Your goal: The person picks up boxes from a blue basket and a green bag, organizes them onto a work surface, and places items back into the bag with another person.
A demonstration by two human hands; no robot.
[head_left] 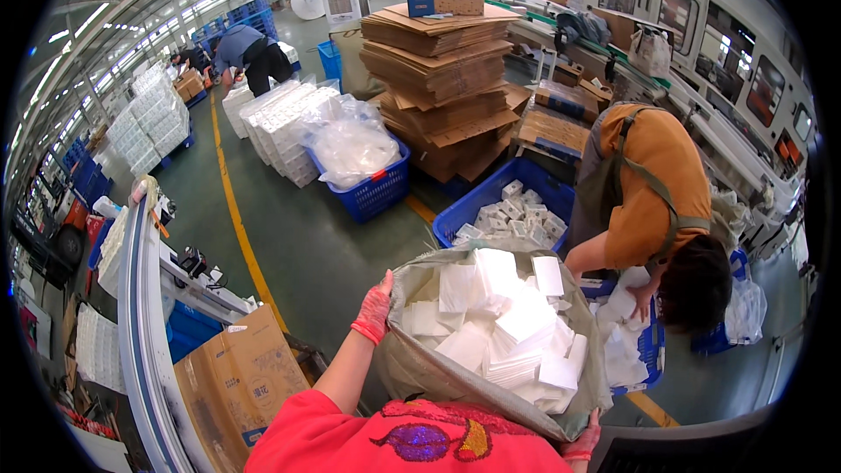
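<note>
In front of me a large grey-beige woven sack hangs wide at the mouth, filled with loose stacks of white folded paper tissues. My left hand, in a pink-red glove, grips the sack's left rim. At the near right edge of the same sack, my right hand, also gloved, is closed on the rim; part of it is hidden by the cloth. Just right of the sack, a co-worker in an orange top bends over a blue crate and has a hand on white tissues in it.
Beyond the sack stands a blue basket of small white packs. Further off are a tall stack of flat cardboard and a basket of plastic bags. A cardboard box and metal rail flank my left; machinery lines the right.
</note>
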